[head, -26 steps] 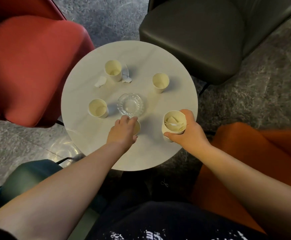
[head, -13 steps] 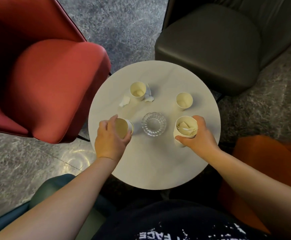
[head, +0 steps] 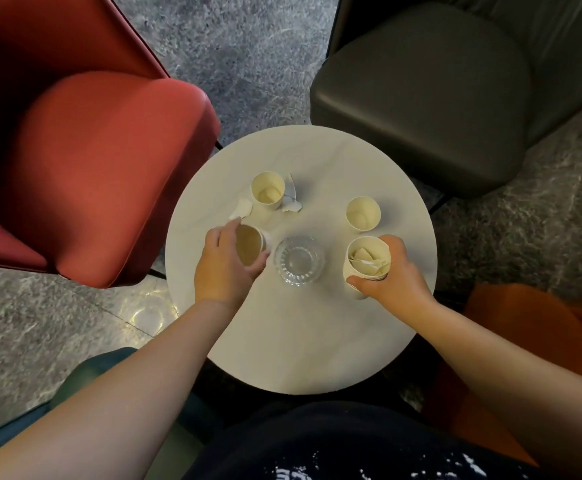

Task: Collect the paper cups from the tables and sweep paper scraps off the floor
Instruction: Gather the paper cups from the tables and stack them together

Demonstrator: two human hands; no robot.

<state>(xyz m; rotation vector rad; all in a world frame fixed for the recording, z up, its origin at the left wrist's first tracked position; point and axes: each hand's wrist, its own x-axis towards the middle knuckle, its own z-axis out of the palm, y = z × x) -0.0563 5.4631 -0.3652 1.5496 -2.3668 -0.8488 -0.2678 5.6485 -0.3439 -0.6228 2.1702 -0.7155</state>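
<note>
So that cups nest, my right hand (head: 391, 278) grips the scrap-filled stack (head: 367, 263) while my left hand (head: 225, 268) curls around another cup (head: 249, 244).

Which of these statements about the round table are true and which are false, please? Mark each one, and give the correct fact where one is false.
1. The left hand grips a paper cup tilted on its side. True.
2. The cup in the right hand is empty. False: the stacked cups it holds have folded paper scraps inside.
3. A clear glass dish sits between the two hands. True.
4. Three cups stand untouched on the table. False: only two do, the far left cup and the far right cup.
5. Torn paper pieces lie beside the far left cup. True.
</note>
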